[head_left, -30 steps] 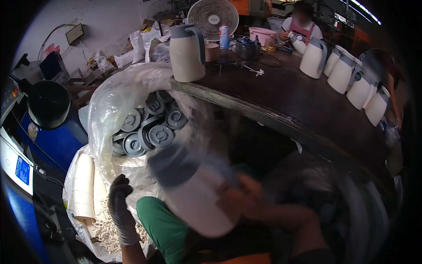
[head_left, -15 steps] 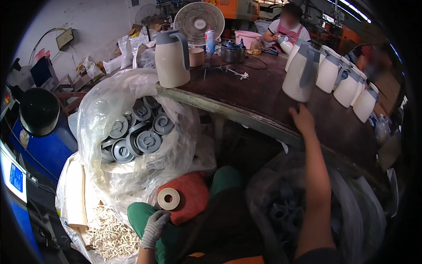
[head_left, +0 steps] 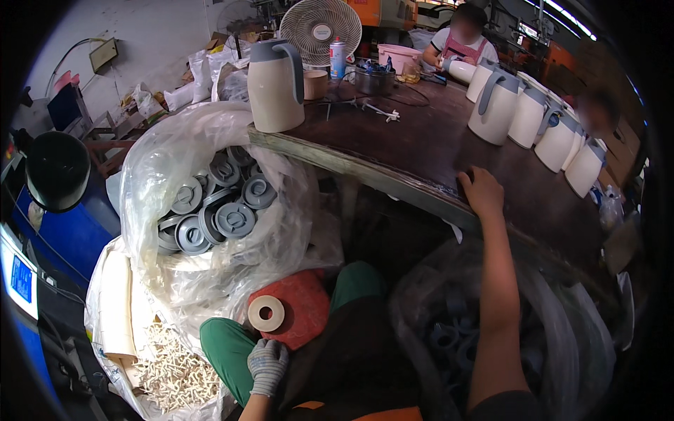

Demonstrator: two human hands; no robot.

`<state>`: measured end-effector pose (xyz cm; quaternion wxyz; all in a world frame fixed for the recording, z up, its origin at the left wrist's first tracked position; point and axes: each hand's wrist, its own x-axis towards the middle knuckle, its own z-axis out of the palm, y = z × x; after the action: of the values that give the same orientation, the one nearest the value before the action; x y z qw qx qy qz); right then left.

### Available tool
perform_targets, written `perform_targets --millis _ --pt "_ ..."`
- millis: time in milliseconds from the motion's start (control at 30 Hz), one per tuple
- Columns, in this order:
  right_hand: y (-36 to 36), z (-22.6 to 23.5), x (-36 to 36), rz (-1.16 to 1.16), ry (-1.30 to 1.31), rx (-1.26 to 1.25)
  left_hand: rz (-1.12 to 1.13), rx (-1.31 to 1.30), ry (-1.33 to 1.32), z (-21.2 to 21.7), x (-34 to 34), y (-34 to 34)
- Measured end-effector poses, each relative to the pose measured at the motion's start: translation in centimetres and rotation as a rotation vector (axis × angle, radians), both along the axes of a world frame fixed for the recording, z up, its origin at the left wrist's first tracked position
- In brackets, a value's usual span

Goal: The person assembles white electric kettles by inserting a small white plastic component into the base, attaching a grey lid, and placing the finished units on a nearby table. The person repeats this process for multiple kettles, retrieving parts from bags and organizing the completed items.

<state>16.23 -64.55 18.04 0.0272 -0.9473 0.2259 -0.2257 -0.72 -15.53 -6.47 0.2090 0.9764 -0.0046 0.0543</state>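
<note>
My right hand (head_left: pixel 483 191), bare, hovers or rests at the near edge of the dark table (head_left: pixel 393 151); its fingers are apart with nothing in them. Beyond it stands a cream jug with a grey handle (head_left: pixel 493 112), at the near left of a row of similar jugs (head_left: pixel 558 142). Another cream jug with a grey top (head_left: pixel 275 91) stands upright on the table's left corner. My left hand (head_left: pixel 268 366), in a striped glove, lies on my lap with curled fingers; anything inside them is hidden. Just above it, a beige ring (head_left: pixel 253 317) lies on a red pad (head_left: pixel 305 302).
A clear plastic bag of grey lids (head_left: pixel 235 219) stands left of the table. Below it a sack holds small white pieces (head_left: pixel 175 372). Another bag with dark rings (head_left: pixel 449 340) sits under my right arm. Across the table a person (head_left: pixel 463 42) handles a jug.
The near jug has slid away from my right hand toward the row. My left hand has moved right and down onto my lap. The co-worker's jug is now lower and more level.
</note>
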Motion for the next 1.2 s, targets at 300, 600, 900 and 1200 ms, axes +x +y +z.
perform_targets --millis 300,600,900,1200 --pt "0.8 0.5 -0.6 0.015 0.007 0.002 0.016 0.029 0.015 0.3 -0.2 0.2" --pt "-0.1 0.8 -0.9 -0.009 0.003 0.029 -0.010 -0.001 0.018 0.4 -0.2 -0.4" --pt "-8.9 -3.7 2.7 0.372 0.200 -0.387 -0.025 -0.046 0.009 -1.1 0.2 1.1" --pt "-10.5 -2.2 5.0 0.120 0.492 -0.583 0.005 -0.059 -0.063 -1.5 -1.3 1.3"
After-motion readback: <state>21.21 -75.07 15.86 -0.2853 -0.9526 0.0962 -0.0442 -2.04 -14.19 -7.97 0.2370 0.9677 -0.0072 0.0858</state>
